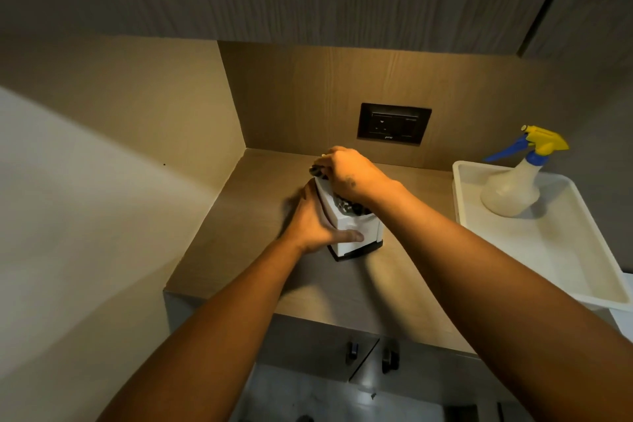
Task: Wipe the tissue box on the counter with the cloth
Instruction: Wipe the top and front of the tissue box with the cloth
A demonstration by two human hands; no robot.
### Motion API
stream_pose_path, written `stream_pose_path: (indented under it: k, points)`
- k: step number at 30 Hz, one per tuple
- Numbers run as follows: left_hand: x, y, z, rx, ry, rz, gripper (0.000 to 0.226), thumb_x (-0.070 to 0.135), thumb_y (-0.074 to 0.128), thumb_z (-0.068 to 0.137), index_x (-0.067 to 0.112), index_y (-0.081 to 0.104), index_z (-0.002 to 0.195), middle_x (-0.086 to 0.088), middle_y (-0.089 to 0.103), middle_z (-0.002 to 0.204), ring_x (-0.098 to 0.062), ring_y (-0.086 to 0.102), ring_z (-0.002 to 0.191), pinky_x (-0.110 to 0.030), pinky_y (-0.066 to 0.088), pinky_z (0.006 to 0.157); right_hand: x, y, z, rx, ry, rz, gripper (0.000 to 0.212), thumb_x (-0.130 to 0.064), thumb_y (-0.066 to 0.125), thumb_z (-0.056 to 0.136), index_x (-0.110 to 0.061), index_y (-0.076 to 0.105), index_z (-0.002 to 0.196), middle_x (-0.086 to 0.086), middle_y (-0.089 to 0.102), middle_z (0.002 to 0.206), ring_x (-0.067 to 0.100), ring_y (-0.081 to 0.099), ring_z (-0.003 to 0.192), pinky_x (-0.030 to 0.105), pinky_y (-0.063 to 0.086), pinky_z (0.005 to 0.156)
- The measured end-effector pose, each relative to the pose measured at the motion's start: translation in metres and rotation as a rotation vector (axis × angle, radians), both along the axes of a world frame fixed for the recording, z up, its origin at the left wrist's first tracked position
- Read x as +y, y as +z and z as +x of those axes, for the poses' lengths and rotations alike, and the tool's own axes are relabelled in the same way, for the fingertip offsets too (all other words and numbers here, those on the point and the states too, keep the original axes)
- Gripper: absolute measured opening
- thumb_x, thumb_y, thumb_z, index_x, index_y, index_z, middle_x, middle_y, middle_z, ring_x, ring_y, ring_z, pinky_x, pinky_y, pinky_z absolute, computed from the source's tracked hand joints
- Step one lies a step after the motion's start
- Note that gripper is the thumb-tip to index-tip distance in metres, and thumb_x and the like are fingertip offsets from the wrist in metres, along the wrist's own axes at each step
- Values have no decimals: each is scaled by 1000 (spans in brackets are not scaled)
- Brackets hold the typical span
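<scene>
A white tissue box (356,233) with a dark base stands on the wooden counter (342,284), near its middle. My left hand (313,219) grips the box's left side, thumb across its front face. My right hand (352,175) presses a dark grey cloth (349,207) onto the top of the box. Most of the cloth is hidden under my palm; bits show at the far edge and near my wrist.
A white tray (561,271) sits at the counter's right and holds a spray bottle (513,188) with a yellow and blue trigger. A dark wall socket (394,124) is behind the box. Walls close the left and back. Cabinet doors (373,353) hang below the counter's front edge.
</scene>
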State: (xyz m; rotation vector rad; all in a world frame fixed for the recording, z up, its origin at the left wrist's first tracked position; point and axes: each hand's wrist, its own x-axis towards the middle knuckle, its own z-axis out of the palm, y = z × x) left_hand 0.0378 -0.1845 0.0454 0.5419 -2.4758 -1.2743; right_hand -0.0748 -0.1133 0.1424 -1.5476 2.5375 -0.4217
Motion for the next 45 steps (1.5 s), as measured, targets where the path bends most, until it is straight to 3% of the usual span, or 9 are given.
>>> stream_pose_path:
  k: [5, 9, 19, 24, 27, 29, 35, 40, 45]
  points:
    - [3, -1, 3, 19, 11, 24, 124, 50, 101, 43, 23, 32, 142, 6, 45, 137, -10, 48, 125, -30, 45, 105, 22, -2, 8, 15, 166, -54, 44, -7, 53, 90, -28, 59, 129, 4, 50, 134, 24, 52, 117, 37, 46, 96]
    - [3, -4, 2, 25, 41, 104, 132, 28, 104, 49, 13, 23, 152, -6, 44, 150, -21, 48, 136, -38, 47, 109, 62, -15, 18, 26, 268, -93, 49, -9, 60, 86, -28, 58, 131, 4, 45, 143, 22, 40, 130, 28, 33, 99]
    - [1, -3, 2, -51, 38, 84, 142, 49, 102, 44, 22, 17, 154, -3, 36, 155, -18, 39, 140, -38, 41, 113, 85, -17, -14, 61, 116, -113, 43, -11, 61, 90, -21, 57, 132, 7, 47, 143, 27, 46, 127, 34, 38, 101]
    - [2, -5, -2, -11, 37, 72, 130, 32, 102, 47, 11, 26, 151, -7, 45, 149, -19, 48, 137, -30, 41, 113, 45, -14, 25, 64, 272, -140, 48, -7, 66, 75, -14, 64, 123, 13, 57, 128, 28, 52, 117, 37, 44, 95]
    - [1, -3, -4, -13, 27, 38, 127, 49, 100, 42, 16, 35, 146, 0, 49, 144, -15, 51, 133, -36, 45, 111, 27, -8, 12, 65, 169, -146, 39, -8, 60, 83, -17, 66, 120, 8, 59, 123, 25, 58, 107, 36, 48, 87]
    - [0, -3, -1, -55, 38, 45, 144, 60, 99, 36, 22, 22, 151, 2, 40, 149, -15, 43, 136, -36, 43, 110, 23, -8, -5, 59, 82, -110, 36, -9, 57, 87, -19, 64, 121, 6, 56, 124, 25, 57, 106, 36, 49, 85]
    - [1, -3, 0, -95, 56, 79, 143, 53, 101, 44, 25, 13, 154, -3, 36, 154, -22, 40, 141, -39, 42, 111, 37, -11, -36, 4, -202, -124, 22, -10, 58, 90, -10, 68, 109, 11, 62, 114, 28, 59, 98, 39, 51, 86]
    - [0, -2, 1, -81, 57, 69, 148, 58, 98, 37, 23, 14, 154, -1, 36, 154, -20, 41, 140, -38, 42, 112, 49, -19, 0, 25, -1, -164, 41, -12, 61, 86, -19, 61, 126, 7, 52, 136, 27, 49, 120, 36, 43, 98]
    - [2, -1, -2, -95, 48, -4, 147, 64, 96, 35, 22, 19, 153, 0, 40, 151, -19, 43, 139, -39, 44, 111, 23, -6, 13, 51, 75, -82, 37, -10, 58, 83, -15, 65, 119, 11, 56, 122, 30, 55, 107, 36, 46, 85]
